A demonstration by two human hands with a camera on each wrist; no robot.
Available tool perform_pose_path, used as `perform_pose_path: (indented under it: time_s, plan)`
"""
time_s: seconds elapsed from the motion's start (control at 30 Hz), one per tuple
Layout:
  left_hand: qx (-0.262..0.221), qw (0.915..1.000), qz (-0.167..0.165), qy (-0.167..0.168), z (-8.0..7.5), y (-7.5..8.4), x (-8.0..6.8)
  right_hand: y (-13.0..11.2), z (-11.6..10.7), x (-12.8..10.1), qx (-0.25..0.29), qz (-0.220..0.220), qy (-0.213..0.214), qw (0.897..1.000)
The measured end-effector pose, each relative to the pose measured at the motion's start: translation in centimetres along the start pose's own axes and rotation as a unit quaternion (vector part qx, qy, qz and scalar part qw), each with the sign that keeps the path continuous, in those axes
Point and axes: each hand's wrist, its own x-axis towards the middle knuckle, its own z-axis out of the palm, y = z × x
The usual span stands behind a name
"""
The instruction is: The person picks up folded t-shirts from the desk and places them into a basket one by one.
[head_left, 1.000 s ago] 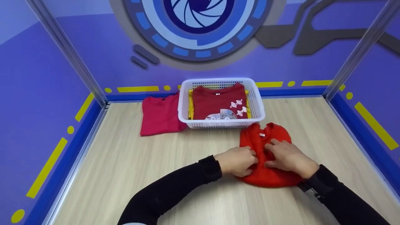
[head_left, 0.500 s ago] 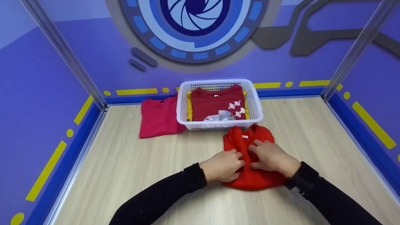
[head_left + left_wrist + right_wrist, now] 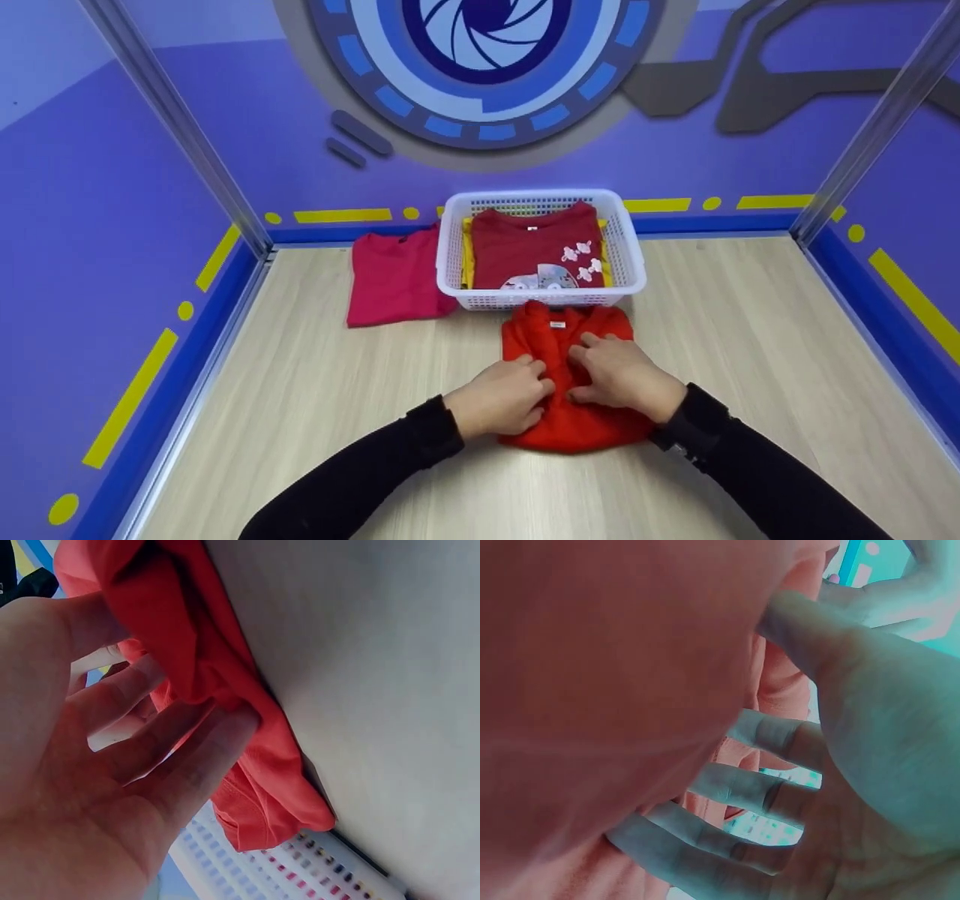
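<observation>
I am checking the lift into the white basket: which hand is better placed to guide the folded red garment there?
Probably the right hand: it lies on the folded red garment directly below the white basket. The left hand grips the garment's left edge, further from the basket. The difference is small.

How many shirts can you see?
4: orange-red shirt under both hands, pink shirt left of the basket, dark red shirt inside over a yellow one. More may hide.

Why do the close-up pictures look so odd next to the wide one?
Head view: sharp, evenly lit, the red garment true in colour. Left wrist view: the left hand fills the frame, soft. Right wrist view: pale bluish cast, the right hand and cloth blurred.
</observation>
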Motion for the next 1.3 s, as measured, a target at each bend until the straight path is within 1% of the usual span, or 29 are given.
perform_pose_path:
  time_s: [0.07,0.17,0.2,0.3,0.37,0.43,0.47,0.53,0.57,0.7,0.77,0.87,1.0,1.17,1.3]
  plan:
    - [0.007,1.0000,-0.003,0.000,0.0,-0.1,-0.5,0.0,0.0,0.1,0.002,0.004,-0.001,1.000]
    - [0.004,1.0000,-0.005,-0.006,-0.1,-0.5,-1.0,0.7,-0.3,-0.1,0.034,0.007,0.005,0.999]
    - [-0.006,0.9999,-0.005,-0.009,-0.2,-0.7,-1.0,1.2,-0.5,-0.2,0.051,0.009,0.014,0.999]
    - [-0.055,0.9984,-0.014,-0.009,-0.4,-1.9,-1.2,2.9,-0.5,-0.6,0.076,0.002,0.061,0.995]
    - [-0.076,0.9968,-0.023,0.008,-0.3,-2.8,-1.3,4.0,-0.2,-0.9,0.078,-0.002,0.097,0.992]
    - [-0.080,0.9956,-0.037,0.034,0.1,-3.8,-1.4,4.8,0.3,-1.0,0.062,-0.009,0.124,0.990]
    - [-0.077,0.9951,-0.045,0.044,0.3,-4.2,-1.5,5.2,0.5,-1.0,0.059,-0.010,0.129,0.990]
    - [-0.067,0.9945,-0.057,0.057,0.7,-5.0,-1.6,5.7,0.8,-1.0,0.059,-0.014,0.132,0.989]
    - [-0.068,0.9942,-0.062,0.055,0.9,-5.3,-1.6,5.9,1.0,-1.0,0.060,-0.016,0.130,0.990]
    - [-0.082,0.9928,-0.082,0.029,1.4,-5.9,-1.5,6.2,1.2,-0.7,0.073,-0.014,0.116,0.990]
    - [-0.081,0.9923,-0.092,0.018,1.4,-5.9,-1.3,6.2,1.1,-0.5,0.078,-0.009,0.112,0.991]
    - [-0.061,0.9932,-0.099,0.009,1.2,-5.6,-1.0,6.1,0.7,-0.3,0.078,-0.003,0.104,0.991]
    - [-0.035,0.9943,-0.100,0.009,1.2,-5.5,-0.8,6.2,0.5,-0.8,0.069,0.015,0.090,0.993]
    - [-0.036,0.9926,-0.115,0.011,1.3,-5.8,-1.5,6.5,0.7,-1.5,0.070,0.031,0.093,0.993]
    - [-0.040,0.9925,-0.114,0.018,1.3,-6.0,-2.1,6.5,1.2,-1.9,0.072,0.029,0.103,0.992]
